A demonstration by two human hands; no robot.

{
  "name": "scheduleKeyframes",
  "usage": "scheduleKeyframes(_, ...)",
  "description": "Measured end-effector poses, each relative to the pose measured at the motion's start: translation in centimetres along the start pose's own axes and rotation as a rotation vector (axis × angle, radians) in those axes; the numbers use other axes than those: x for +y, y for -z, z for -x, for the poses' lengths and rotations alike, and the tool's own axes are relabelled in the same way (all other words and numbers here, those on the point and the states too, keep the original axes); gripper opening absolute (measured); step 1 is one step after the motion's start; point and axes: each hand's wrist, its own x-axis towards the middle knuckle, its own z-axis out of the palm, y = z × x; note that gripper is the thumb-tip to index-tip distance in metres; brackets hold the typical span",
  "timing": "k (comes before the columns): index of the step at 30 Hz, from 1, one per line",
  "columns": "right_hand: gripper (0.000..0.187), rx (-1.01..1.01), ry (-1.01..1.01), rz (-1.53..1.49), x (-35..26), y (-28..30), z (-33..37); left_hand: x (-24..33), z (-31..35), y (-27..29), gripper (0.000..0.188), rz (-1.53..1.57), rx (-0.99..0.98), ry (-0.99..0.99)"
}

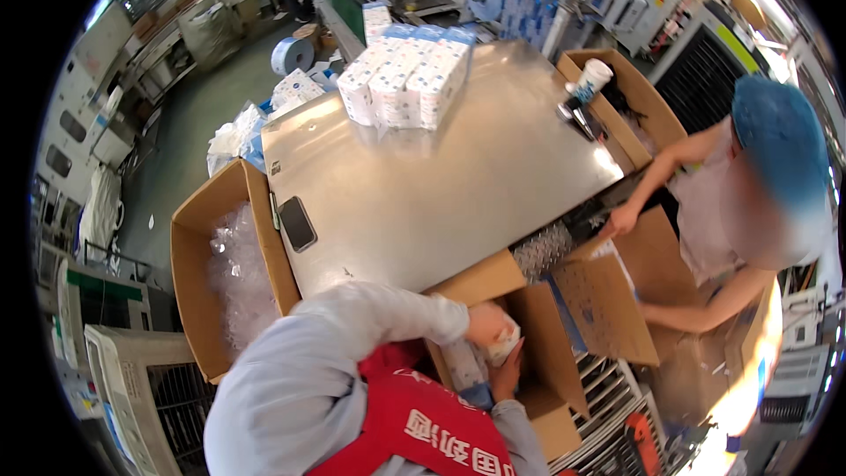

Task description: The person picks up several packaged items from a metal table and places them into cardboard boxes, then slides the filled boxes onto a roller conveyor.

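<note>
Both of my hands are inside an open cardboard box (546, 335) directly in front of me. My left hand (487, 324) reaches across from the left, its fingers closed over a white printed pack (503, 345). From below, my right hand (506, 375) grips the same pack at its lower side. Beside it in the box lies another white and blue wrapped pack (463, 365). The bottom of the box is partly hidden by my arms.
A metal table (423, 203) holds a stack of wrapped packs (405, 79) and a phone (298, 223). On the left stands a carton of clear plastic (242, 273). At right, a co-worker in a blue cap (780, 137) handles another open carton (608, 308) beside a roller conveyor (617, 397).
</note>
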Motion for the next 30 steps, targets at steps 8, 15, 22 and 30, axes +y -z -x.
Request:
scheduleKeyframes(8,0.135,-0.588,0.02,0.236,1.5,-3.6,-6.6,-27.0,9.8,24.9,0.072,-0.308,1.211,0.781)
scheduleKeyframes(15,0.046,-0.626,0.026,0.045,-1.2,-4.1,-8.5,-30.6,7.5,24.8,0.066,-0.019,0.999,0.767)
scheduleKeyframes(22,0.067,-0.136,0.813,0.205,-30.7,9.4,-14.1,-11.6,29.9,8.9,0.056,-0.082,0.977,0.676)
scheduleKeyframes(30,0.092,-0.535,1.474,0.315,-41.1,1.9,-19.9,-10.0,48.2,-12.6,0.049,-0.08,0.833,1.773)
